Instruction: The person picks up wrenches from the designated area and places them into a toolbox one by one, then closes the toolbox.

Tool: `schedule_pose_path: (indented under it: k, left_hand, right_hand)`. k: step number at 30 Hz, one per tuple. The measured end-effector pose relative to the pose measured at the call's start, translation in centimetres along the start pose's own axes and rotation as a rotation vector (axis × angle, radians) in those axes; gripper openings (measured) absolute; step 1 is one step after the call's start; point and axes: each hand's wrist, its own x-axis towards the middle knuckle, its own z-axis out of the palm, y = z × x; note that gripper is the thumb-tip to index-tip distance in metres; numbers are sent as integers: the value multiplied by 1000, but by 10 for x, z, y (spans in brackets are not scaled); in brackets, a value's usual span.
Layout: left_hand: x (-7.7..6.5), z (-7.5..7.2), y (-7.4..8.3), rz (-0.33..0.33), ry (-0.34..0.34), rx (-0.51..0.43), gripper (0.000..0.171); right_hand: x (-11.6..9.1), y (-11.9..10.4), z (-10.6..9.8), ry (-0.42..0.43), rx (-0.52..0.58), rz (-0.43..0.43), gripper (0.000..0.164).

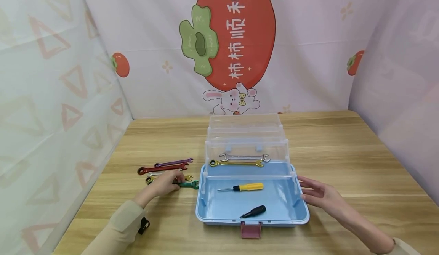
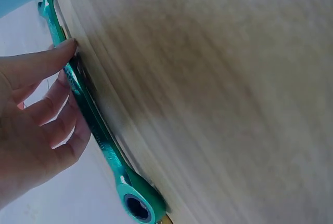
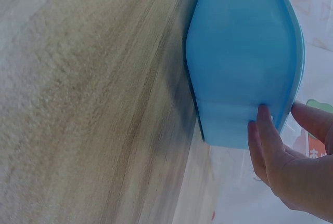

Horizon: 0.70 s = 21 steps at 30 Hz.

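My left hand [image 1: 164,184] pinches a green ratchet wrench [image 2: 99,120] between thumb and fingers at the left of the table. In the left wrist view the wrench's ring end is nearest and its open end points toward the blue box. Beyond that hand lie a purple wrench [image 1: 174,162], a red wrench [image 1: 162,168], a silver wrench [image 1: 156,174] and a gold wrench [image 1: 188,177], partly covered. My right hand [image 1: 322,197] rests its extended fingers against the right side of an open blue toolbox [image 3: 244,52], thumb near the rim.
Inside the toolbox lie a yellow screwdriver [image 1: 251,186] and a black screwdriver [image 1: 257,210]. A silver double-ended wrench [image 1: 244,157] and a gold ratchet wrench [image 1: 240,163] sit in its raised clear trays [image 1: 247,133]. A pink latch [image 1: 250,231] hangs at the front.
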Motion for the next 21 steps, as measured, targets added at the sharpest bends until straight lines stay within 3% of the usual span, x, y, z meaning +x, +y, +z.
schedule_pose_path:
  k: [5, 21]
  left_hand:
    - [-2, 1, -1, 50, 39, -36, 20]
    - [-1, 1, -5, 41, 73, -74, 17]
  right_hand:
    - [0, 0, 0, 5, 2, 2, 62]
    - [-1, -1, 0, 7, -24, 19, 63]
